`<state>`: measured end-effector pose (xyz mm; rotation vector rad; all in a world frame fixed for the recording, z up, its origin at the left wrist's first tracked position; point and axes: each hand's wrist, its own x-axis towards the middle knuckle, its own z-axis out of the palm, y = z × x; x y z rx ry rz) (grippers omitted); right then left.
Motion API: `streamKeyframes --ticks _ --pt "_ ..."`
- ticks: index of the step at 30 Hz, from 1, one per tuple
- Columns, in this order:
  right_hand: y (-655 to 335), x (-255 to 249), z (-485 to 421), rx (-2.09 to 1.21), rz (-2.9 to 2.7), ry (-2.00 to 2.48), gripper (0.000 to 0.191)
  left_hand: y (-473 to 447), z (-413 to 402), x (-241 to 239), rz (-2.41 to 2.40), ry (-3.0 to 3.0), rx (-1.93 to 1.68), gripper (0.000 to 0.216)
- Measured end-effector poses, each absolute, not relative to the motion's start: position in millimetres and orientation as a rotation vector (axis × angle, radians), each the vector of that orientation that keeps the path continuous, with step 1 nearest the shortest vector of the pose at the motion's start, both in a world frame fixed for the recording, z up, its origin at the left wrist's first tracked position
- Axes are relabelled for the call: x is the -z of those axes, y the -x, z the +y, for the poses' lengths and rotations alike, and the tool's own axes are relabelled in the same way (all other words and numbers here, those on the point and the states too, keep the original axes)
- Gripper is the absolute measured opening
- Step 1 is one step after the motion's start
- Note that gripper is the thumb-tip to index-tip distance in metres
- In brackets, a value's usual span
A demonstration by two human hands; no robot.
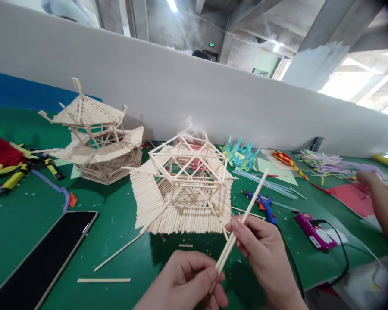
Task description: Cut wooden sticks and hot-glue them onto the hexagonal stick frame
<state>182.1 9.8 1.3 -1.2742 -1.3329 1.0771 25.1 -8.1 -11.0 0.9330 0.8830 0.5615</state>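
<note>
Pale wooden sticks lie side by side between my hands, slanting up to the right; one reaches far above the others. Their lower ends are pinched in my left hand. Higher up, the thumb and fingers of my right hand close around the same sticks. Just beyond stands a pavilion model built of sticks, with a slatted skirt roof and an open lattice frame on top. Its near edge is close to my right fingertips; whether they touch I cannot tell.
A roofed stick pavilion stands back left. A phone lies near left, with a loose stick beside it. To the right are a blue glue gun, clear glue sticks, a magenta device with cables and another person's hand.
</note>
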Motion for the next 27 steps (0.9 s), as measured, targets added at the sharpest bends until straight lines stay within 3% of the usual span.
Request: streamKeyframes --ticks 7,27 --pt "-182.8 -6.9 19.7 -1.091 -1.334 1.323 0.029 -32.4 5.1 4.2 0.693 -0.841 -0.587 0.025" --pt "-184.8 -5.7 19.6 -1.044 -1.368 1.269 0.028 -32.0 9.6 8.3 0.637 -0.769 -0.566 0.022"
